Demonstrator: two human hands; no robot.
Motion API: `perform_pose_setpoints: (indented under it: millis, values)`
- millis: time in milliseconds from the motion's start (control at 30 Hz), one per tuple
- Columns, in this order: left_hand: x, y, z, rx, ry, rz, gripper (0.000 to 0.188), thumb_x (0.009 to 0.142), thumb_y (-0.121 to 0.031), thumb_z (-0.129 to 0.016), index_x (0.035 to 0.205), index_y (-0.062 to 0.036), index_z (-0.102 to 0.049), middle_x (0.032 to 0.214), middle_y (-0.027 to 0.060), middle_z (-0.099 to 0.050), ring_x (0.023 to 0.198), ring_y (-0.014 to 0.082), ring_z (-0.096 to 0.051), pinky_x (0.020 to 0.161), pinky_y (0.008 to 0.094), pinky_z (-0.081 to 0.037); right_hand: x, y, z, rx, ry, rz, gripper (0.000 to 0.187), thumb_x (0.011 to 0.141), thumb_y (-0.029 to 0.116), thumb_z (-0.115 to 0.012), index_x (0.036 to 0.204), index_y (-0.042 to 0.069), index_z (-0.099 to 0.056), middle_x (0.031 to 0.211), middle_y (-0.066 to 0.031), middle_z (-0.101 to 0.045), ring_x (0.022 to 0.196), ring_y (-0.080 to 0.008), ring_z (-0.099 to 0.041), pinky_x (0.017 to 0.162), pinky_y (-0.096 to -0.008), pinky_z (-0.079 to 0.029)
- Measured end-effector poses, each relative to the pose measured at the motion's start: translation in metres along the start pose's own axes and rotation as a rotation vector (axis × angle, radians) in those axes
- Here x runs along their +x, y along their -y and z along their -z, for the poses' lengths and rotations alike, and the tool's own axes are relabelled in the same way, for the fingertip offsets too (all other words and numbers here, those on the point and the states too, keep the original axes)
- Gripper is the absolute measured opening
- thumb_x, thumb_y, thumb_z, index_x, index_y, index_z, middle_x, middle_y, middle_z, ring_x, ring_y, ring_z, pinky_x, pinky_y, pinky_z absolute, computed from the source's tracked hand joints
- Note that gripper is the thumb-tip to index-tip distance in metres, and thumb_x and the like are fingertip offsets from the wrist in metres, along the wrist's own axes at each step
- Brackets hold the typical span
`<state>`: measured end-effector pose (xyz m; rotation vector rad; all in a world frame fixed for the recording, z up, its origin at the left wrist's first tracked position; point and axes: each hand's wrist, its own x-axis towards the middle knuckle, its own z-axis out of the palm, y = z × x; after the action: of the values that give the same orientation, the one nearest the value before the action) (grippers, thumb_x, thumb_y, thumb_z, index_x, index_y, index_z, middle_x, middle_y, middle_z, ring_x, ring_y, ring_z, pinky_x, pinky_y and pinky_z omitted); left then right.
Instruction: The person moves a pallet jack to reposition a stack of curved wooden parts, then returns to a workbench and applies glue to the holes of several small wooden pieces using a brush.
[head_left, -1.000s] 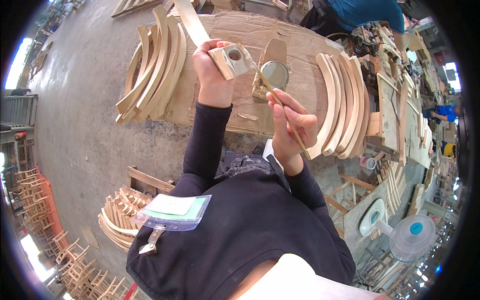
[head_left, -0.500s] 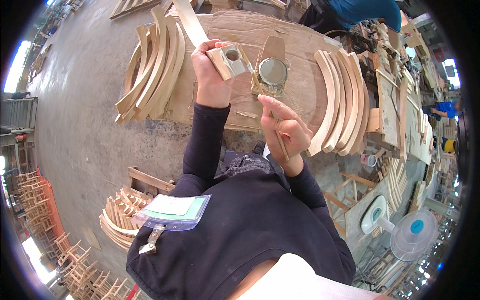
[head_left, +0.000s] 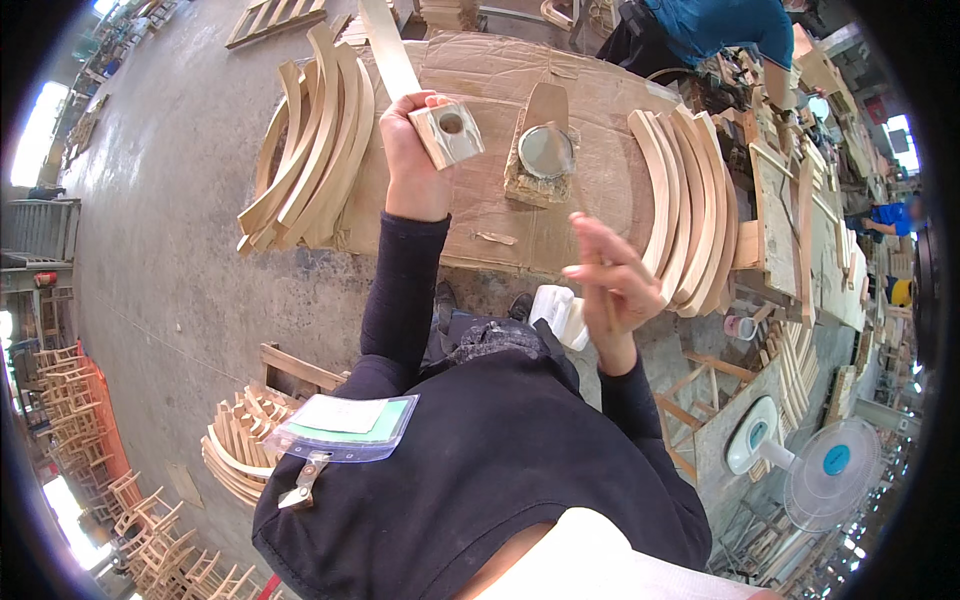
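Her left hand [head_left: 412,150] grips a drilled wooden block [head_left: 449,133] above the cardboard-covered bench [head_left: 590,190]; her right hand [head_left: 612,283] pinches a thin stick [head_left: 606,305].

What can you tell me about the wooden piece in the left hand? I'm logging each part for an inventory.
The wooden piece is pale, unfinished-looking wood: a long flat slat running up and away from the person, ending at the near end in a squarish block face with one round hole. The left hand holds it raised above the cardboard-covered bench, thumb and fingers wrapped around the block end. Its end face tilts toward the camera. Nothing else touches it.
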<state>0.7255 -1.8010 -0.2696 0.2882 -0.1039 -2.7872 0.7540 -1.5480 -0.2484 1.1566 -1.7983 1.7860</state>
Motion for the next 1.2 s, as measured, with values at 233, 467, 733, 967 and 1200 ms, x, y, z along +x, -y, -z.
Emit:
perform_pose_setpoints:
  millis: [233, 467, 733, 967, 1200]
  values:
    - [-0.011, 0.011, -0.011, -0.063, -0.002, 0.215, 0.008, 0.076, 0.001, -0.047, 0.077, -0.0003, -0.04, 0.064, 0.0059, -0.045, 0.056, 0.0129, -0.048, 0.054, 0.0232, -0.047, 0.017, -0.012, 0.032, 0.331, -0.446, -0.307, 0.008, 0.081, -0.003, -0.061, 0.089, 0.001, -0.06, 0.103, -0.0202, -0.063, 0.09, -0.024, -0.065, 0.074, -0.0292, -0.056]
    - [-0.022, 0.024, -0.021, -0.026, 0.12, 0.345, 0.012, 0.081, 0.006, -0.042, 0.086, 0.0016, -0.033, 0.075, 0.0072, -0.04, 0.062, 0.0116, -0.046, 0.057, 0.0236, -0.047, 0.021, -0.007, 0.037, 0.542, -0.415, -0.545, 0.009, 0.087, 0.009, -0.059, 0.091, 0.002, -0.057, 0.088, -0.0162, -0.066, 0.071, -0.0186, -0.066, 0.061, -0.0242, -0.054]
    - [-0.026, 0.042, -0.029, 0.048, -0.024, 0.367, 0.006, 0.077, -0.001, -0.049, 0.079, 0.0026, -0.044, 0.063, 0.0047, -0.045, 0.056, 0.0136, -0.049, 0.052, 0.0238, -0.048, 0.012, -0.004, 0.015, 0.573, -0.269, -0.648, 0.011, 0.088, 0.013, -0.058, 0.085, 0.004, -0.053, 0.078, -0.0128, -0.065, 0.064, -0.0178, -0.065, 0.056, -0.0247, -0.053]
    - [-0.029, 0.046, -0.026, 0.058, -0.05, 0.352, 0.006, 0.076, -0.001, -0.049, 0.078, 0.0015, -0.044, 0.063, 0.0045, -0.046, 0.055, 0.0131, -0.049, 0.051, 0.0241, -0.047, 0.015, -0.009, 0.012, 0.561, -0.3, -0.686, 0.011, 0.088, 0.014, -0.059, 0.085, 0.006, -0.053, 0.078, -0.0123, -0.065, 0.064, -0.0168, -0.065, 0.056, -0.0244, -0.052]
    - [-0.029, 0.046, -0.024, 0.091, -0.082, 0.325, 0.007, 0.075, -0.002, -0.051, 0.078, 0.0006, -0.044, 0.062, 0.0038, -0.045, 0.054, 0.0127, -0.049, 0.051, 0.0236, -0.047, 0.018, -0.011, 0.009, 0.61, -0.339, -0.709, 0.01, 0.088, 0.014, -0.059, 0.085, 0.006, -0.053, 0.079, -0.0122, -0.066, 0.066, -0.0165, -0.065, 0.057, -0.0236, -0.052]
